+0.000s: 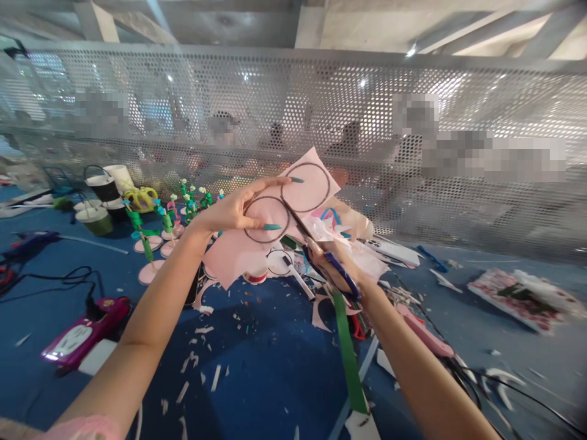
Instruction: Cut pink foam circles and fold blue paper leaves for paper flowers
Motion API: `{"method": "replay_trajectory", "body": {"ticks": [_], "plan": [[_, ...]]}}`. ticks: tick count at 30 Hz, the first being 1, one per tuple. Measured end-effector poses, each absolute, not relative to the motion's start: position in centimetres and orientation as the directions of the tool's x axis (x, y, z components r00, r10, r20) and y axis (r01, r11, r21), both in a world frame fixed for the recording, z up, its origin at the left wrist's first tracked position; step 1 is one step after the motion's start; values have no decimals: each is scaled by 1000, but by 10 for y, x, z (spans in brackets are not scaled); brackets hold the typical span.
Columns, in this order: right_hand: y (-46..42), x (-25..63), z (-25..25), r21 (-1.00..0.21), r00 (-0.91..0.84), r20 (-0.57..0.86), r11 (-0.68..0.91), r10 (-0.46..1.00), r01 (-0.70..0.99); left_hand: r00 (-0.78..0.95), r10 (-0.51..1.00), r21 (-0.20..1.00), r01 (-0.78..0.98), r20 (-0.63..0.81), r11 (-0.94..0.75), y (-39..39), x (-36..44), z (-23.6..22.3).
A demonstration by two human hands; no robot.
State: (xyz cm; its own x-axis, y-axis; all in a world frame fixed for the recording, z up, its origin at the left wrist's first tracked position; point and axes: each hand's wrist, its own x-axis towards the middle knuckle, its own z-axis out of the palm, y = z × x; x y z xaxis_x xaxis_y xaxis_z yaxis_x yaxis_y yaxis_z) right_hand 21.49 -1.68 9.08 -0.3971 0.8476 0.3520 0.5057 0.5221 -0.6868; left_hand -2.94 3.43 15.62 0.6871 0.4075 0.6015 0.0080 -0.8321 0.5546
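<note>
Head-cam view: person's bare hands at work over a blue worktop (pixel 257 379) strewn w/ paper scraps (pixel 215 377), w/ a perforated metal screen (pixel 197 122) in bkgd. A pink sheet (pixel 236 244), prob. thin card or stout paper (can't tell which), is held up off the worktop, approx. centre of view, tilted, w/ an upper circle (pixel 312 186) & a lower circle (pixel 261 211) drawn on it in dark line. L hand (pixel 233 205) is clamped on the sheet from its L side: thumb lies over the lower circle, index reaches the upper one; other fingers mostly hidden, prob. bracing from behind. R hand (pixel 343 256) is closed round blue-handled scissors (pixel 342 275), tip at the sheet btwn the 2 circles; whether the blades straddle the edge, can't tell. Hands are apart, linked only via sheet & scissors. Handling, as a judgement: sheet v. light, stiff enough to stay fairly flat but bendy at the free corners, so it'd crease or tear if squeezed hard; surface looks matt, so prob. not slippery. Best hold = flat pinch, thumb in front & fingers behind, nr the blades for support but clear of their path; L thumb's spot inside the lower circle looks OK, index sits closer to the line. Scissors prob. heavier, rigid, sharp: hold by the loops only.
</note>
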Motion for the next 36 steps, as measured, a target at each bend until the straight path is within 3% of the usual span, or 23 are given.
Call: {"method": "replay_trajectory", "body": {"ticks": [13,22,36], "plan": [[-22,212,95,-694,-385,312,485,868,532,701,405,578,-13,587,-816,32,-26,154],[-14,214,97,-618,-382,375,535,845,576,707,442,602,29,552,-798,29,-25,155],[-23,208,97,-669,-366,362,513,857,538,741,390,608,-31,546,-793,30,-23,155]]}}
